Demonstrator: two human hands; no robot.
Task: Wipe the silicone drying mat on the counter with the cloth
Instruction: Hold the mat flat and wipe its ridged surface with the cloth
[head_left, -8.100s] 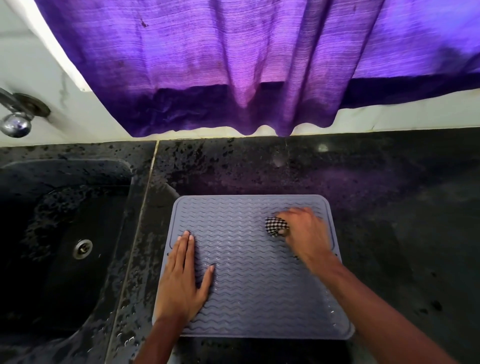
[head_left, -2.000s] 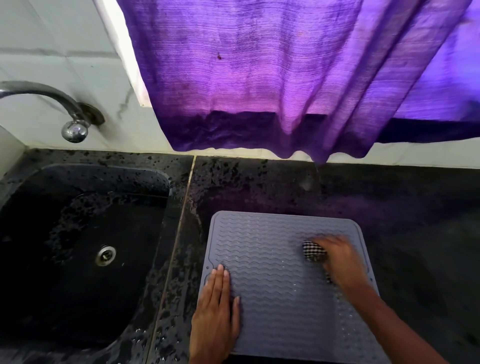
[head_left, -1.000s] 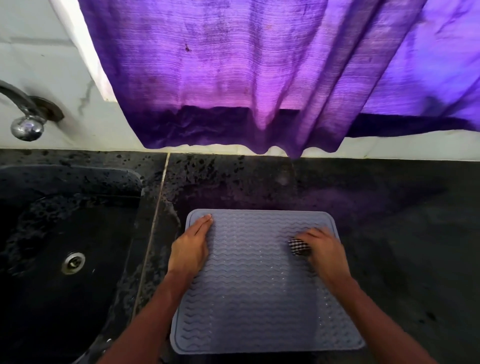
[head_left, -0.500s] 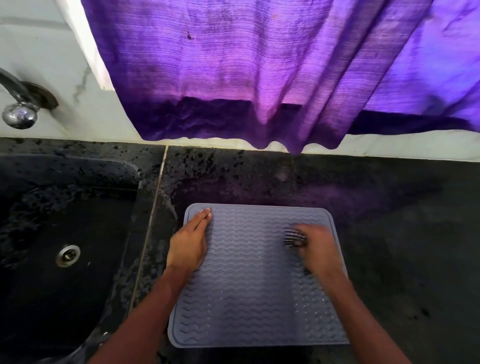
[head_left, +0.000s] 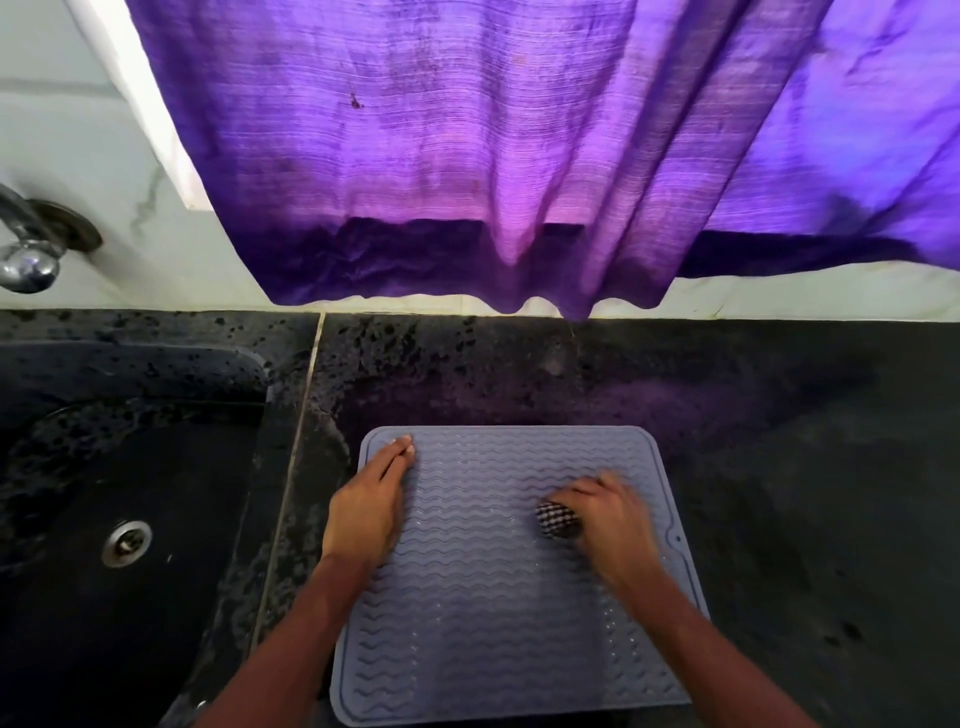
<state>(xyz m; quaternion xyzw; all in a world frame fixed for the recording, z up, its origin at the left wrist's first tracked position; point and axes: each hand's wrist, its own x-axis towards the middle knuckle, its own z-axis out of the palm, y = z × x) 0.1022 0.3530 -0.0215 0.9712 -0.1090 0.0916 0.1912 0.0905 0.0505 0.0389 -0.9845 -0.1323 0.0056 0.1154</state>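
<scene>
A grey silicone drying mat (head_left: 483, 613) with wavy ridges lies on the black stone counter. My left hand (head_left: 371, 506) rests flat on the mat's left edge, fingers together and pointing to the far left corner, holding nothing. My right hand (head_left: 610, 525) is on the right half of the mat, fingers closed over a bunched black-and-white checked cloth (head_left: 557, 519) pressed against the mat. Only the left end of the cloth shows; the hand is blurred by motion.
A black sink (head_left: 119, 467) with a metal drain (head_left: 126, 542) lies to the left of the mat. A chrome tap (head_left: 26, 254) juts from the white wall. A purple curtain (head_left: 493, 156) hangs over the counter's (head_left: 805, 493) back edge.
Over the last second my right hand has slid the cloth back and forth on the mat's right half, now nearer me. Two seconds ago my left hand moved from the near left up to the far left corner.
</scene>
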